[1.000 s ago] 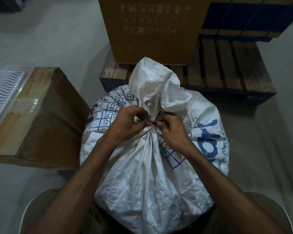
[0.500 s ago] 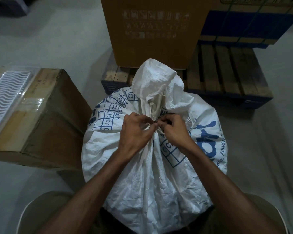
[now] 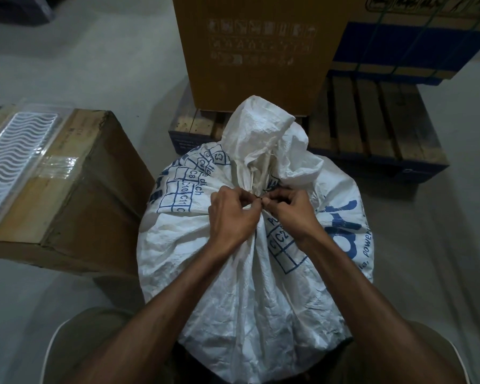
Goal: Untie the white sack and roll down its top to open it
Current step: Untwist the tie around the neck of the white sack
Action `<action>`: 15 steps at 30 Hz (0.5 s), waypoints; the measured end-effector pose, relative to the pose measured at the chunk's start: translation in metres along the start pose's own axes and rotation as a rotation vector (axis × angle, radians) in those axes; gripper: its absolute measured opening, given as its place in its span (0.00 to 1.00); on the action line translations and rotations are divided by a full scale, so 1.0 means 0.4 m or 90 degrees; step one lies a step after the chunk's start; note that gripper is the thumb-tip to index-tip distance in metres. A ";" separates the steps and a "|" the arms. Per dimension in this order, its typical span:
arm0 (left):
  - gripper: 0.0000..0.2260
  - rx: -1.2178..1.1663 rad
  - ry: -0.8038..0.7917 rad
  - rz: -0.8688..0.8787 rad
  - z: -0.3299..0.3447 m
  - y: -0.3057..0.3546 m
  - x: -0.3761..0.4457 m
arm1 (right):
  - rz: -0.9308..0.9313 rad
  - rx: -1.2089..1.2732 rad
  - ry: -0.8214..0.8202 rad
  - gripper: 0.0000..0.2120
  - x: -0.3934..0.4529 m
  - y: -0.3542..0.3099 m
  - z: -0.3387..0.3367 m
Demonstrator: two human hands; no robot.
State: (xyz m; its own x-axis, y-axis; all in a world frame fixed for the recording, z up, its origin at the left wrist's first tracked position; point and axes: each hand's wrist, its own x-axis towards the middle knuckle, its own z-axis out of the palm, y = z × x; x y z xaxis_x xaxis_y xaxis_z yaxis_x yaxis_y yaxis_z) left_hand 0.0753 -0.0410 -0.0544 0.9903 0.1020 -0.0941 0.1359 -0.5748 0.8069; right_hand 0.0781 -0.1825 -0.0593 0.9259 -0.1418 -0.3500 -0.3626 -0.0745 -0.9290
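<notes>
Untying step in hand: white sack [image 3: 250, 273] upright between the knees, neck cinched, left hand [image 3: 230, 217] and right hand [image 3: 291, 214] both pinching the dark tie [image 3: 258, 197] at the neck; next, probably loosening the knot before rolling the top down.

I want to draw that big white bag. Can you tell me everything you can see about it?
The white sack looks like crinkly woven plastic with blue printing: a grid of boxes marked C8, C10, C11 and big blue letters on its right side. It stands full and round on the floor, in front of the person. Its neck is bunched and still tied, the loose top flopping up above. The left hand and right hand pinch the tie at the neck.
</notes>
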 end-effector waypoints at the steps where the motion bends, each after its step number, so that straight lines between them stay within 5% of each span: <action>1: 0.16 0.039 -0.001 0.003 0.001 0.003 -0.004 | 0.008 0.011 -0.002 0.03 0.000 0.001 0.000; 11: 0.14 0.216 0.005 0.034 0.012 0.028 -0.007 | 0.058 0.065 -0.018 0.04 0.011 0.008 0.000; 15: 0.19 0.049 -0.033 0.005 -0.010 0.017 0.012 | 0.081 0.072 -0.010 0.05 0.010 -0.002 -0.011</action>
State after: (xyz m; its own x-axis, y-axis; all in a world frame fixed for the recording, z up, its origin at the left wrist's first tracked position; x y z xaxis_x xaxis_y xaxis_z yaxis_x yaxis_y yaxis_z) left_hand 0.0809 -0.0411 -0.0470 0.9912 0.0558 -0.1196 0.1276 -0.6368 0.7604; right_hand 0.0818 -0.1874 -0.0594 0.8753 -0.1274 -0.4666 -0.4636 0.0543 -0.8844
